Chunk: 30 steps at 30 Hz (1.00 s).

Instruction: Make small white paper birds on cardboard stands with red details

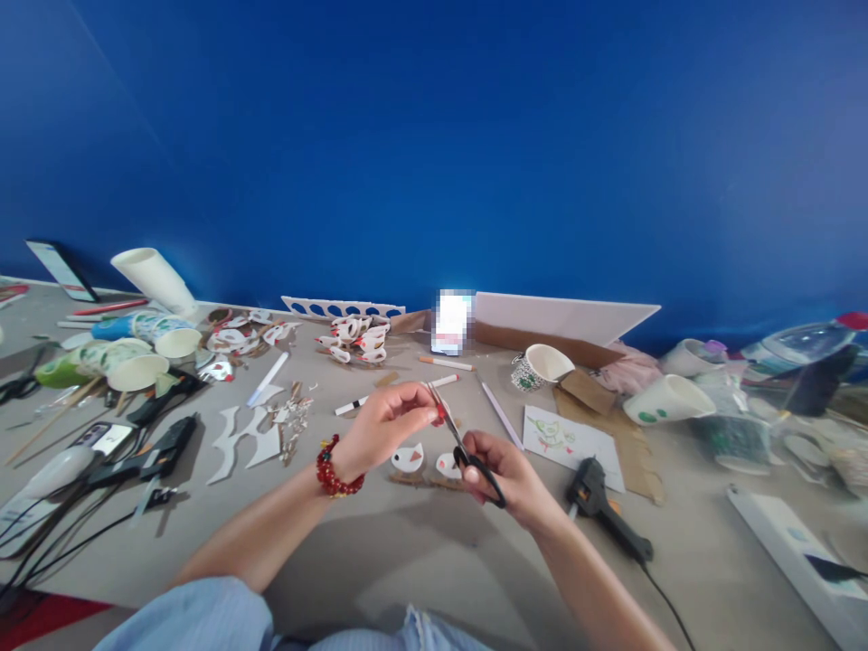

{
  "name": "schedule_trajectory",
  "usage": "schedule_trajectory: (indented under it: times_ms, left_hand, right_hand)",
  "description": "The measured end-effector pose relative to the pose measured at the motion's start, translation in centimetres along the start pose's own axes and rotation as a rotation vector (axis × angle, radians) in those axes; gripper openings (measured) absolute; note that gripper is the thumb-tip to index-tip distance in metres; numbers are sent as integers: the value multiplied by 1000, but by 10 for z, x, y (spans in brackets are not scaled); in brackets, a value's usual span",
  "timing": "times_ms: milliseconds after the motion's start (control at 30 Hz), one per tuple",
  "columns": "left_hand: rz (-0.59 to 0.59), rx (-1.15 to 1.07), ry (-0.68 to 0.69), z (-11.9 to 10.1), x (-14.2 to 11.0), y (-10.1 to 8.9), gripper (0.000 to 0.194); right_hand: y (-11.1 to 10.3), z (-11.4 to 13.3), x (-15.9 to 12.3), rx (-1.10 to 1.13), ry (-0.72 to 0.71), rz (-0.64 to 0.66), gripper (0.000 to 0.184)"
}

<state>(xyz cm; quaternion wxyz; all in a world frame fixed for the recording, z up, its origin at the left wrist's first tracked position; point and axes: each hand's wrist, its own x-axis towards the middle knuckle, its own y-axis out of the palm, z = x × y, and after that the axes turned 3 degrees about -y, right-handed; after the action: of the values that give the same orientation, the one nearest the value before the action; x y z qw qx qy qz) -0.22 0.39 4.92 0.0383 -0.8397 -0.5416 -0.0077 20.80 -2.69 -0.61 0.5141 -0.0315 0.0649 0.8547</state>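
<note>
Scissors sit gripped in the right hand, blades slanting away and leftward beside a small red piece that the left hand seems to pinch above the table.

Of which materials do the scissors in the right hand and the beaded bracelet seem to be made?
Scissors: blades probably metal, grey with a slight shine; handles likely plastic, uniformly black. Bracelet: glossy, dark red beads with bright highlights; glass, stone or plastic, I cannot tell.
</note>
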Motion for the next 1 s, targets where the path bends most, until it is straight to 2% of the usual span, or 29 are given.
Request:
schedule_trajectory:
  times_ms: [600, 1000]
  left_hand:
    - [9, -25, -19, 2, -1, -2, 13]
    - [-34, -123, 8, 6, 0, 6, 13]
  right_hand:
    - [-6, 13, 1, -72, 20, 8, 53]
    - [-6, -11, 4, 39, -63, 34, 47]
